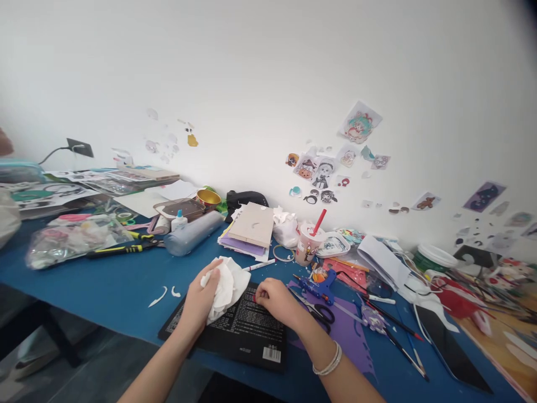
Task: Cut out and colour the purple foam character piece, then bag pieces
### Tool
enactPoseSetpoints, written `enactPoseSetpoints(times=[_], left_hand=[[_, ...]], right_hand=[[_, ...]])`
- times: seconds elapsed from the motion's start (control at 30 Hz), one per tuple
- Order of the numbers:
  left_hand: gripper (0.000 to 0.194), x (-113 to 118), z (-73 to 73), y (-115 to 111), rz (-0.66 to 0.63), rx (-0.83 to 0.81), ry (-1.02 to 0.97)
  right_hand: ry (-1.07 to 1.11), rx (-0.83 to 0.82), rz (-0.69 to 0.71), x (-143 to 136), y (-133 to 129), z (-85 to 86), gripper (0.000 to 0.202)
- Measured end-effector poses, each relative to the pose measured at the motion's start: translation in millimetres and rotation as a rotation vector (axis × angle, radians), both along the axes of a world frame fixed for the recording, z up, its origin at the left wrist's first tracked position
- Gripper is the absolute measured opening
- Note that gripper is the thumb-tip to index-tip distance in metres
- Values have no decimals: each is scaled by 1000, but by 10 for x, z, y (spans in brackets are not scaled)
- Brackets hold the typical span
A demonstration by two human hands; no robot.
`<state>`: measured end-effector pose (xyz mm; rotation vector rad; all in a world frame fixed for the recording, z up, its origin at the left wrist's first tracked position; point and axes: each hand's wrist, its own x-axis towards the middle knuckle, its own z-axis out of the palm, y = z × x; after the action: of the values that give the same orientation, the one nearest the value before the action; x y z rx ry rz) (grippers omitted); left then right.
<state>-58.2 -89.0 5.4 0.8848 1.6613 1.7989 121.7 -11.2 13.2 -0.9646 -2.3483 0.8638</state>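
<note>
Bare forearms [155,364] reach over the blue table [121,296], the right one wearing a pale bracelet [329,361], and the left hand [202,294] pinches a crumpled white tissue [229,284] between thumb and fingers above a black board [235,344] (small white print, barcode near one corner). Over that same board the right hand [274,299] is curled, fingertips drawn together, though I cannot tell whether they grip anything; just beside it lie scissors [324,313] and a blue glue gun [323,288].

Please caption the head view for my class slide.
Left hand holding crumpled white tissue, right hand over a flat black barcoded item, at a cluttered blue table.
</note>
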Motion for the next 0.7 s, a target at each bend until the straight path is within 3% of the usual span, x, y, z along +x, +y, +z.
enactPoseSetpoints(times=[0.2,0.4,0.6,0.7], left_hand=[[41,105,-18,0,-47,2,41],[45,218,12,-72,-127,62,-77],[46,-177,113,-351,3,44,-156],[47,-423,231,-555,113,17,-177]], right_hand=[[157,17,-68,-196,-22,206,17],[254,27,81,-610,-260,249,18],[414,-219,344,-813,-247,346,25],[416,-166,389,-1057,-171,369,30]])
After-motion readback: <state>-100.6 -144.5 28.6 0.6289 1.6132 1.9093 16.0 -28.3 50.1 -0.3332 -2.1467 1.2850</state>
